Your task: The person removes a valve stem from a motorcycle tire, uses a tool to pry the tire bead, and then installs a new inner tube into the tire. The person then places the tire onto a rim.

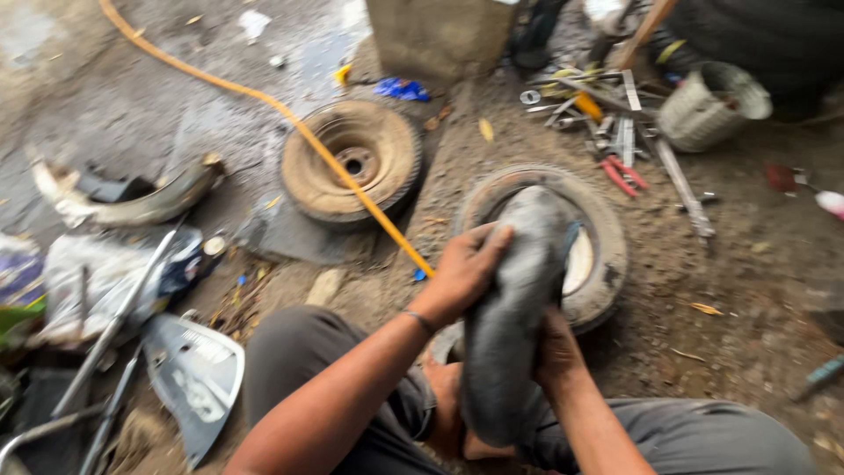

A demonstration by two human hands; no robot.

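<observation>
A grey rubber inner tube (pixel 514 308) hangs half out of a small dusty tyre (pixel 607 237) that lies flat on the dirt in front of me. My left hand (pixel 462 273) grips the tube's upper left side, thumb stretched along it. My right hand (pixel 556 352) holds the tube lower down from the right, fingers partly hidden behind the rubber. The tube's bottom end droops between my knees. The picture is blurred by motion.
A second muddy wheel (pixel 356 158) lies to the left under an orange hose (pixel 264 97). Wrenches and red-handled pliers (pixel 620 171) are scattered at the back right beside a tipped metal bucket (pixel 708 105). Scrap metal and a mudguard (pixel 132 202) crowd the left.
</observation>
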